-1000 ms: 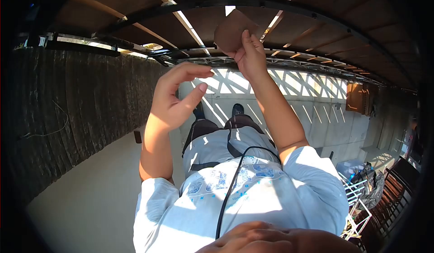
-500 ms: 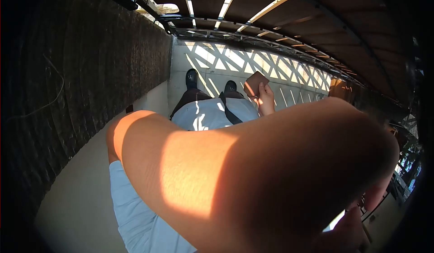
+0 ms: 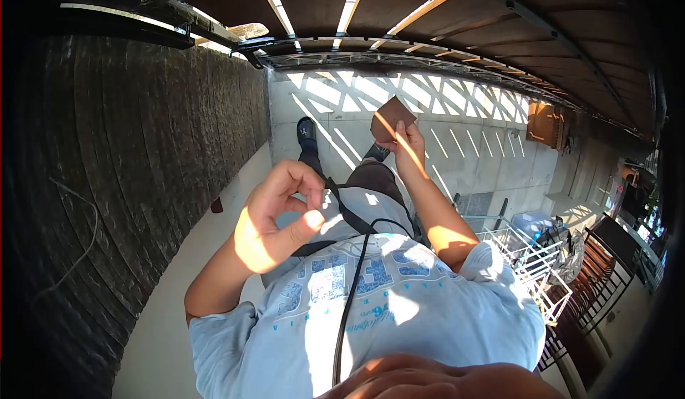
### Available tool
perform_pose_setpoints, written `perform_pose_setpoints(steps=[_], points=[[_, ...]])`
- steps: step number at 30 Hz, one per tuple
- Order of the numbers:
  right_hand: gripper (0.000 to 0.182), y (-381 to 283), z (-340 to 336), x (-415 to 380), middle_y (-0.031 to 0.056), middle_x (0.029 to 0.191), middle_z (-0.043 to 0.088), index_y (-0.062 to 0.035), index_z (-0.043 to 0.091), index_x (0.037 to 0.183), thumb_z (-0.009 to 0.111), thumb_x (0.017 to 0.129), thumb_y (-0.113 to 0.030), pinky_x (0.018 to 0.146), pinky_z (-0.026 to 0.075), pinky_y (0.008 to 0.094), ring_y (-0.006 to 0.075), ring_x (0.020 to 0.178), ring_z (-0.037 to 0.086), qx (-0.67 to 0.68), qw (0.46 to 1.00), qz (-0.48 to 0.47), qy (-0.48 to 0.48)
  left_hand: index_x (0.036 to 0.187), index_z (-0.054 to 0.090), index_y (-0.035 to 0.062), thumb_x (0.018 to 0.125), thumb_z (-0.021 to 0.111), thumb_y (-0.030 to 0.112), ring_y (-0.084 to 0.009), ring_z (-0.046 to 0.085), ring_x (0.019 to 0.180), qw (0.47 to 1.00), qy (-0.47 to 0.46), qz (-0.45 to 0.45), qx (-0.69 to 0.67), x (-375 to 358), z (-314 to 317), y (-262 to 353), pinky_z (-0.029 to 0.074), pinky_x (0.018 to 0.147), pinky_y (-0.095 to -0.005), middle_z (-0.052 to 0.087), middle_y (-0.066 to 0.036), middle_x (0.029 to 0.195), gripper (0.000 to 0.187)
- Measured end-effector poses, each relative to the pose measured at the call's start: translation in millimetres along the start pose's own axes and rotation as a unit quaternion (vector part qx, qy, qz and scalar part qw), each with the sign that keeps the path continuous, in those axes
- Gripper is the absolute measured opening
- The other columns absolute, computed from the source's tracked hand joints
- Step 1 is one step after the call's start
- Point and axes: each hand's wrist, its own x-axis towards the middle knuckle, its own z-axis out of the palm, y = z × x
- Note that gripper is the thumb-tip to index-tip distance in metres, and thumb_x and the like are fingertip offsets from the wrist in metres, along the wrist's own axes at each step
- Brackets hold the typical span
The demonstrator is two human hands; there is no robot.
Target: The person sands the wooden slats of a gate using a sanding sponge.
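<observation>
My right hand (image 3: 407, 141) grips a flat, brown, square sheet (image 3: 391, 117) by its lower right edge, out in front of my body. Sunlight falls in a stripe across the sheet; its exact kind does not show. Raised in front of my shirt at the left is my left hand (image 3: 275, 217). Its fingers curl loosely, the thumb stands apart from them, and I see nothing between them. A black cord (image 3: 353, 292) hangs down over my light blue printed shirt (image 3: 385, 285), between the two arms.
A dark wooden plank surface (image 3: 164, 142) runs along the left. Overhead spans a brown slatted panel with a metal frame (image 3: 399, 46). On the right are a white wire rack (image 3: 524, 260), a blue bin (image 3: 531, 224), brown slatted chairs (image 3: 599, 278) and an orange-brown box (image 3: 546, 124).
My left arm, which lay across the view with its hand at the lower right, has come down to the left. The right hand still holds the brown sheet, now slightly further left.
</observation>
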Motion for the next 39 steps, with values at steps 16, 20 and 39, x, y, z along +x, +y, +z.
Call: perform_pose_setpoints(steps=[16,20,39], points=[[0.027,-101,21,94,0.0121,0.119,0.067,0.0047,0.066,0.124,0.067,0.099,-0.005,0.084,0.058,0.0310,0.0143,0.101,0.069,-0.023,0.947,-0.316,-0.059,0.164,0.022,0.0143,0.075,0.084,0.033,-0.0429,0.036,0.146,0.788,-0.070,-0.151,0.593,-142,-22,-253,0.034,0.113,-0.0620,0.025,-0.024,0.165,0.110],[0.034,-182,88,114,0.0189,0.127,0.061,0.0041,0.066,0.128,0.065,0.095,0.000,0.080,0.056,0.0316,0.0225,0.095,0.069,-0.113,0.836,-0.535,-0.054,0.147,0.053,0.0182,0.079,0.081,0.016,-0.0370,0.060,0.124,0.773,-0.109,-0.193,0.594,-46,-21,-178,0.044,0.107,-0.0516,0.061,-0.018,0.136,0.074],[0.053,-239,205,120,0.0100,0.122,0.070,-0.0122,0.074,0.128,0.065,0.080,0.008,0.096,0.057,0.0388,0.0308,0.113,0.067,-0.017,0.767,-0.629,0.128,0.136,0.047,-0.0017,0.099,0.067,0.018,-0.0342,0.047,0.124,0.459,0.352,0.464,0.672,228,-172,59,0.038,0.106,-0.0458,0.047,-0.021,0.135,0.047]])
